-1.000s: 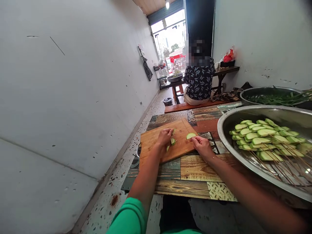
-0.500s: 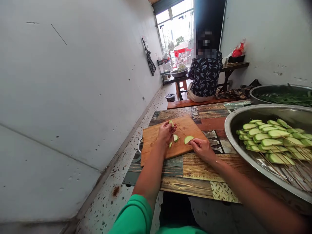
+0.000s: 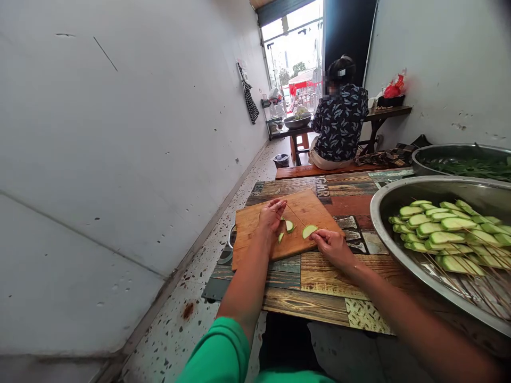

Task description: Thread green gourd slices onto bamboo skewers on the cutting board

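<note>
A thin bamboo skewer point(image 3: 294, 214) is pinched between the closed fingers of the right hand point(image 3: 333, 247), its long axis running toward 11 o'clock, with a pale green half-round vegetable slice point(image 3: 308, 231) threaded just beyond the fingertips. The left hand point(image 3: 270, 217), fingers curled together, rests at 9 o'clock of that slice, over smaller slices point(image 3: 289, 226) on the wooden cutting board point(image 3: 249, 234). At 3 o'clock, a large steel basin point(image 3: 383, 205) holds many finished green skewers point(image 3: 443, 229).
</note>
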`<state>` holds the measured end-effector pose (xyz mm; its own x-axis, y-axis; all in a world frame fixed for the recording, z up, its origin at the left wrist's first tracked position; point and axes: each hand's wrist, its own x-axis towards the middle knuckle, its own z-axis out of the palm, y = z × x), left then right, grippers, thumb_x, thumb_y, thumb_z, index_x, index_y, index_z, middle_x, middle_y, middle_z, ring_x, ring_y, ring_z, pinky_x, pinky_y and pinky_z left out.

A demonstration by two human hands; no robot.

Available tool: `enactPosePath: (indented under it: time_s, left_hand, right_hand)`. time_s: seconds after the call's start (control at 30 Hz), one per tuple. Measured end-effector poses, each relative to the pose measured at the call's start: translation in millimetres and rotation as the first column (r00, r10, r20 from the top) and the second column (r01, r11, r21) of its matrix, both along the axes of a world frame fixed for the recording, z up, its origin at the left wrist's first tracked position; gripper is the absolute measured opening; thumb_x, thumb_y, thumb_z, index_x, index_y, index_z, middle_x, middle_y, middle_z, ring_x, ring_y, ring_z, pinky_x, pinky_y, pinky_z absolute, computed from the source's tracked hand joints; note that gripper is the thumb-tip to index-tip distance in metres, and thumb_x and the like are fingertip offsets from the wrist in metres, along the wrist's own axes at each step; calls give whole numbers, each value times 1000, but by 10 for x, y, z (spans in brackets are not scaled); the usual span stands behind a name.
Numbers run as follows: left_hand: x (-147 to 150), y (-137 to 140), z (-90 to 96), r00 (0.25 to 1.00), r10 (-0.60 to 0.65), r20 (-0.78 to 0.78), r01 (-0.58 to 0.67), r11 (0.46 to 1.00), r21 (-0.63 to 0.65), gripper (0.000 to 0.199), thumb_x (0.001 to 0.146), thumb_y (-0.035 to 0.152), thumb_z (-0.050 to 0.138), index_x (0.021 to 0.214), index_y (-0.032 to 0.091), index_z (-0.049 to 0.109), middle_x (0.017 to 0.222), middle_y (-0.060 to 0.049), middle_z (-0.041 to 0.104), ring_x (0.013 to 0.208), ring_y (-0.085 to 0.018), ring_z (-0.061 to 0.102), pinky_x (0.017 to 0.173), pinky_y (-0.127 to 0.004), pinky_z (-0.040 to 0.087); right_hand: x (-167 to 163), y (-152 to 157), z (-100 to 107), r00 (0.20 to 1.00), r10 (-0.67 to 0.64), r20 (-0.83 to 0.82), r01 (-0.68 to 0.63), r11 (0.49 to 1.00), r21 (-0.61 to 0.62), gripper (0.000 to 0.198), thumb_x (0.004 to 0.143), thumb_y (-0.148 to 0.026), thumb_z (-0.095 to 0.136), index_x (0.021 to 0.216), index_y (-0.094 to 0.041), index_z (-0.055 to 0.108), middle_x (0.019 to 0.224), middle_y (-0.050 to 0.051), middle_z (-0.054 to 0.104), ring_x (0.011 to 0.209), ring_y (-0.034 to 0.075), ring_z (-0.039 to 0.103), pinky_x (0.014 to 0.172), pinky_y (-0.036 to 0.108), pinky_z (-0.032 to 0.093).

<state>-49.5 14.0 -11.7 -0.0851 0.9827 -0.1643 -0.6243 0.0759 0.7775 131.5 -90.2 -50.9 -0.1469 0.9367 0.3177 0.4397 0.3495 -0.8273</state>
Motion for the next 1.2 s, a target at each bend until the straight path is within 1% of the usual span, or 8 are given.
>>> enactPosePath:
  time_s: [0.1, 0.17, 0.27, 0.4, 0.57, 0.7, 0.93, 1.2]
  left_hand:
    - [-1, -8, -9, 1000, 0, -23, 0, 999, 33, 33, 76, -11, 52, 99, 13, 47, 78, -6, 66, 78, -13, 68, 78, -21, 52]
    - [-3, -10, -17, 999, 1, -50, 2, 998, 57, 36, 75, -9, 56, 101, 14, 45, 81, -7, 67, 77, -14, 68, 77, -24, 53]
    - [-14, -14, -18, 995, -26, -94, 32, 998, 63, 23, 76, -2, 61, 92, 11, 50, 80, -9, 67, 70, -14, 67, 73, -25, 53]
    - [-50, -28, 3, 992, -63, -106, 65, 998, 14, 7, 82, 2, 56, 84, 8, 57, 73, -6, 66, 62, -9, 63, 65, -20, 51]
    - [-82, -27, 50, 994, -107, -12, 105, 990, -90, 8, 88, 11, 53, 82, 12, 57, 65, -2, 62, 49, -5, 53, 47, -14, 42]
    - [-105, 9, 61, 979, -163, 123, 181, 971, -156, 21, 92, 19, 49, 74, 10, 56, 55, 0, 53, 44, -2, 45, 40, -10, 35]
    - [-106, -13, 57, 971, -173, 162, 205, 956, -210, 19, 89, 23, 55, 79, 9, 63, 65, -3, 63, 55, -7, 58, 50, -16, 46]
    - [-75, -39, 61, 976, -159, 146, 191, 953, -235, 15, 86, 21, 59, 78, 10, 64, 67, -5, 65, 60, -9, 60, 55, -19, 46]
  right_hand:
    - [0, 0, -6, 1000, 9, -2, -9, 1000, -7, 38, 85, -41, 43, 79, -14, 68, 56, 1, 56, 56, 14, 49, 56, 25, 35]
    - [0, 0, -9, 1000, 15, -3, -15, 1000, -10, 38, 85, -41, 42, 80, -15, 68, 56, 1, 56, 56, 14, 49, 55, 25, 34]
    - [-4, -5, -1, 1000, 10, -15, -10, 1000, -4, 38, 86, -42, 42, 82, -14, 68, 57, 1, 56, 55, 13, 48, 53, 25, 33]
    - [-8, -19, 25, 1000, 5, -26, -5, 1000, 2, 39, 86, -42, 41, 84, -14, 68, 61, 2, 58, 55, 13, 48, 54, 25, 33]
    - [-7, -23, 25, 1000, 23, -21, -22, 999, 28, 38, 86, -41, 41, 81, -14, 68, 64, 3, 60, 58, 13, 49, 56, 24, 35]
    - [-12, -25, 22, 1000, 22, -18, -22, 1000, 22, 38, 86, -41, 42, 82, -14, 68, 61, 2, 58, 57, 13, 48, 56, 24, 34]
    - [-28, -50, 46, 999, 41, 3, -41, 999, 19, 37, 86, -39, 42, 82, -15, 69, 66, 2, 61, 62, 13, 52, 59, 24, 35]
    - [-36, -67, 68, 999, 32, 11, -32, 999, 17, 37, 86, -39, 43, 83, -14, 69, 67, 3, 62, 60, 13, 51, 60, 25, 37]
